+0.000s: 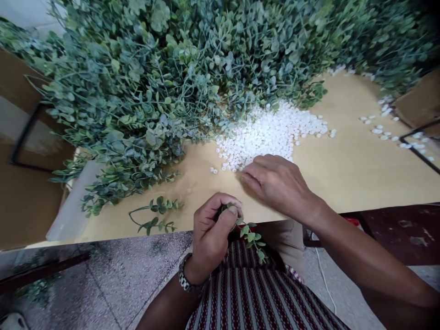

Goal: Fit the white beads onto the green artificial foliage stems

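Note:
A leafy green sprig point(252, 236) hangs from my left hand point(215, 229), whose thumb and fingers are closed round its stem at the table's front edge. My right hand point(275, 181) rests at the near edge of a heap of small white beads point(264, 135), fingers curled down; the fingertips are hidden, so what they pinch cannot be made out. Behind the beads rises a big pile of artificial green foliage point(178, 68). One loose sprig point(154, 215) lies on the table to the left of my left hand.
The tan tabletop point(343, 178) ends just before my lap. Cardboard boxes point(27, 192) stand at the left, with another point(421, 103) at the right. A translucent plastic piece point(74, 206) lies at the left edge. Scattered beads point(385, 135) lie at the right.

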`<action>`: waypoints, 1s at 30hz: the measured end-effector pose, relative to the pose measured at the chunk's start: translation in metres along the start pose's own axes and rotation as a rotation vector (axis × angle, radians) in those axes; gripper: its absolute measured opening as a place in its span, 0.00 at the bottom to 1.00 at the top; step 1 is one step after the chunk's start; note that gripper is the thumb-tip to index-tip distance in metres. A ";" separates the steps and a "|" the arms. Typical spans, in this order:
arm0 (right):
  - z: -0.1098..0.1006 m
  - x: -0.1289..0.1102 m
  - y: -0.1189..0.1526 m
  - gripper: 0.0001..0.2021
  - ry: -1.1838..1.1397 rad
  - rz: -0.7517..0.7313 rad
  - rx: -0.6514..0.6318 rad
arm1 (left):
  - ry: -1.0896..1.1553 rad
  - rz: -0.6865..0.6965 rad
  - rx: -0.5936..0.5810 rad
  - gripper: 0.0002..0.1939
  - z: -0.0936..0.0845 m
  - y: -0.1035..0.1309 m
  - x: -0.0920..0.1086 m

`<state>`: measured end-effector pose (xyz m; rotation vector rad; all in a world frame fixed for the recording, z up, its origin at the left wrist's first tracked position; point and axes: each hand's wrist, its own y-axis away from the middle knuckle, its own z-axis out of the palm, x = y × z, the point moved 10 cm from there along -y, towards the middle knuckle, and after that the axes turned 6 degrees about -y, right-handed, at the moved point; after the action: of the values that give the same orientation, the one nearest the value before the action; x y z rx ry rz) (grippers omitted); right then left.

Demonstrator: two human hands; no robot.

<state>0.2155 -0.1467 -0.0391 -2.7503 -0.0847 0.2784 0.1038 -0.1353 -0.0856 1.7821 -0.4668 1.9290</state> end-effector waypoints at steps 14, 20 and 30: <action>-0.020 0.030 0.022 0.02 -0.839 0.203 0.241 | -0.142 0.211 -0.024 0.06 0.007 -0.002 0.015; 0.006 0.030 0.048 0.03 -1.370 0.437 0.100 | -0.056 0.070 -0.028 0.03 0.016 -0.004 0.003; 0.032 0.032 0.070 0.05 -1.762 0.619 0.085 | 0.033 0.061 -0.131 0.02 0.039 -0.005 0.002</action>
<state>0.2415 -0.1967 -0.1002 -1.4986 0.3091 2.5172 0.1388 -0.1521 -0.0803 1.6689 -0.6277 1.9188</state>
